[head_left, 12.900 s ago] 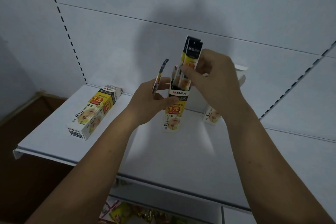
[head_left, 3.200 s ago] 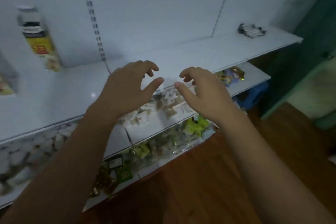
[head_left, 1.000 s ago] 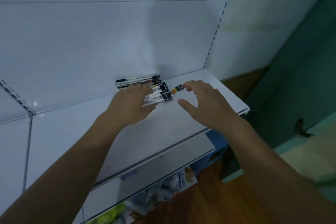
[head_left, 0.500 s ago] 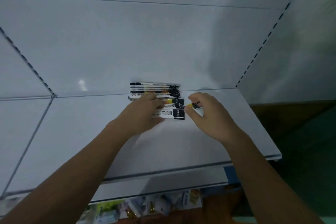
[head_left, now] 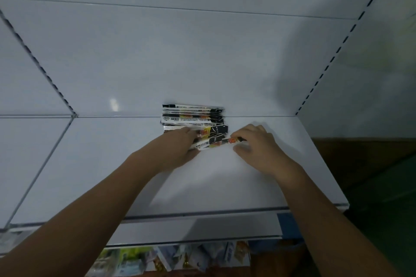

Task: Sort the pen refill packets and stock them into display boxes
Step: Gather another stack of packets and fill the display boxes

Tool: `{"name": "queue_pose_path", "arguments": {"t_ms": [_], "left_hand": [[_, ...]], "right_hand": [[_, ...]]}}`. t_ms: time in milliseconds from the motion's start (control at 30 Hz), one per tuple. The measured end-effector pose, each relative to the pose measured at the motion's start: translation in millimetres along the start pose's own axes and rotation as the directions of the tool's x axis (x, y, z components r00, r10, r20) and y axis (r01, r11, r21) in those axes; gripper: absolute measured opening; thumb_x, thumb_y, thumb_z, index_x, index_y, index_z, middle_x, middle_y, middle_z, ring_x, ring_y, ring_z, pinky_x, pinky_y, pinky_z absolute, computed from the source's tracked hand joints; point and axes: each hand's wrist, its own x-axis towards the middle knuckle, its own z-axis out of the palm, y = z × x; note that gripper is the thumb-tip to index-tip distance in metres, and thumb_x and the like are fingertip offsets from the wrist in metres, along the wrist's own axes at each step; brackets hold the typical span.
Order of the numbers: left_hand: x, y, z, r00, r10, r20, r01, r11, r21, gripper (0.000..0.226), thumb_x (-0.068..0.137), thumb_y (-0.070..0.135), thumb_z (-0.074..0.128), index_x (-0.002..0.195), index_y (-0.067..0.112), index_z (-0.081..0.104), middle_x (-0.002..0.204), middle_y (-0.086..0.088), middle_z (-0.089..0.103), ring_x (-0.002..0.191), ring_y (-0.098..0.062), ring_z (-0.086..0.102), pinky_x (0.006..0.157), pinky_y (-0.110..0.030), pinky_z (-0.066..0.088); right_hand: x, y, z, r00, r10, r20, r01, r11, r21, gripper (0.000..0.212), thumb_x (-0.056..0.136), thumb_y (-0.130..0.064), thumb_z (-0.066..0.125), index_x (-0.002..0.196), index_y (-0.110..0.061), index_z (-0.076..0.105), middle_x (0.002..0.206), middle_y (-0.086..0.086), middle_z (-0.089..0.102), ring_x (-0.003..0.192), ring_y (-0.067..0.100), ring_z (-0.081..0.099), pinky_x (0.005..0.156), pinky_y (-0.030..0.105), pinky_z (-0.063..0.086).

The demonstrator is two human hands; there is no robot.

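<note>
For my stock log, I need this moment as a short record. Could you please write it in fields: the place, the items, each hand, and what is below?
place: white shelf with a white panel behind it
items: packets lying flat, spread from the back edge forward
left hand: on the left ends of the front packets; grip unclear
right hand: pinches the right end of one packet
below: goods on a lower level, blurred
</note>
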Motion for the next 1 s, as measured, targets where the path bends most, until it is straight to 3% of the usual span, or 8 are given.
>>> {"name": "queue_pose_path", "arguments": {"t_ms": [167, 300, 467, 600, 700, 800, 900, 1000], "left_hand": [[-8, -9, 1, 0.998, 0.047, -0.028, -0.048, 0.998, -0.051, 0.039, 0.105, 0.034, 0.058, 0.135, 0.009, 0.057, 0.137, -0.009, 0.060, 0.118, -0.029, 0.063, 0.095, -0.042, 0.053], [-17, -13, -3, 0.994, 0.068, -0.083, -0.080, 0.987, -0.138, 0.044, 0.107, 0.030, 0.057, 0.148, 0.014, 0.053, 0.142, -0.005, 0.062, 0.122, -0.028, 0.062, 0.093, -0.035, 0.050], [-21, -23, -4, 0.995, 0.013, -0.100, -0.040, 0.962, -0.272, 0.009, 0.108, 0.034, 0.055, 0.111, 0.031, 0.047, 0.083, 0.014, 0.062, 0.076, -0.016, 0.064, 0.060, -0.023, 0.038], [-25, -30, -10, 0.991, -0.016, -0.136, -0.039, 0.919, -0.392, 0.006, 0.108, 0.032, 0.057, 0.105, 0.029, 0.052, 0.080, 0.015, 0.067, 0.068, 0.000, 0.064, 0.055, -0.016, 0.042], [-28, -34, -14, 0.977, -0.070, -0.201, -0.030, 0.890, -0.455, 0.003, 0.108, 0.029, 0.054, 0.107, 0.027, 0.053, 0.083, 0.017, 0.071, 0.069, -0.005, 0.064, 0.062, -0.024, 0.046], [-30, -33, -22, 0.945, -0.166, -0.283, -0.019, 0.832, -0.554, 0.003, 0.109, 0.032, 0.052, 0.110, 0.029, 0.052, 0.085, 0.018, 0.065, 0.074, -0.001, 0.061, 0.066, -0.029, 0.043], [-28, -19, -34, 0.929, -0.220, -0.297, -0.069, 0.687, -0.724, 0.006, 0.109, 0.038, 0.052, 0.106, 0.034, 0.055, 0.076, 0.029, 0.065, 0.066, 0.001, 0.062, 0.065, -0.025, 0.051], [-28, -4, -46, 0.938, -0.227, -0.262, -0.096, 0.556, -0.825, 0.018, 0.105, 0.042, 0.058, 0.106, 0.025, 0.060, 0.073, 0.016, 0.063, 0.061, -0.002, 0.058, 0.061, -0.029, 0.051]], "right_hand": [[-6, 1, 6, 0.998, -0.006, -0.059, 0.007, 1.000, 0.016, 0.021, 0.099, -0.036, 0.065, 0.119, -0.033, 0.071, 0.112, -0.010, 0.060, 0.111, 0.020, 0.049, 0.096, 0.043, 0.044], [-9, 3, 11, 0.998, -0.027, -0.058, 0.026, 1.000, -0.018, 0.012, 0.101, -0.033, 0.063, 0.110, -0.029, 0.071, 0.096, -0.011, 0.054, 0.104, 0.021, 0.050, 0.088, 0.041, 0.041], [-16, 5, 9, 0.990, -0.059, -0.131, 0.080, 0.984, 0.157, 0.007, 0.099, -0.027, 0.069, 0.093, -0.025, 0.071, 0.085, -0.008, 0.061, 0.085, 0.016, 0.057, 0.082, 0.040, 0.047], [-22, -4, 2, 0.972, 0.098, -0.212, 0.048, 0.807, 0.588, 0.013, 0.095, -0.014, 0.075, 0.088, -0.025, 0.076, 0.080, -0.017, 0.071, 0.077, 0.001, 0.064, 0.075, 0.018, 0.047], [-21, -15, -2, 0.939, 0.250, -0.237, 0.034, 0.618, 0.786, 0.009, 0.098, -0.011, 0.070, 0.091, -0.014, 0.076, 0.084, -0.002, 0.079, 0.081, 0.013, 0.075, 0.077, 0.024, 0.054], [-18, -26, -5, 0.927, 0.296, -0.231, 0.046, 0.521, 0.852, 0.012, 0.102, -0.007, 0.062, 0.095, -0.007, 0.072, 0.087, 0.004, 0.079, 0.079, 0.025, 0.078, 0.076, 0.030, 0.057], [-12, -43, -7, 0.947, 0.250, -0.201, 0.042, 0.525, 0.850, 0.012, 0.101, -0.006, 0.061, 0.099, -0.002, 0.072, 0.086, 0.005, 0.079, 0.074, 0.024, 0.077, 0.074, 0.029, 0.058], [-5, -67, -7, 0.968, 0.195, -0.156, 0.039, 0.500, 0.865, 0.014, 0.100, -0.003, 0.061, 0.096, -0.006, 0.075, 0.082, 0.005, 0.079, 0.069, 0.020, 0.075, 0.068, 0.026, 0.058]]}}
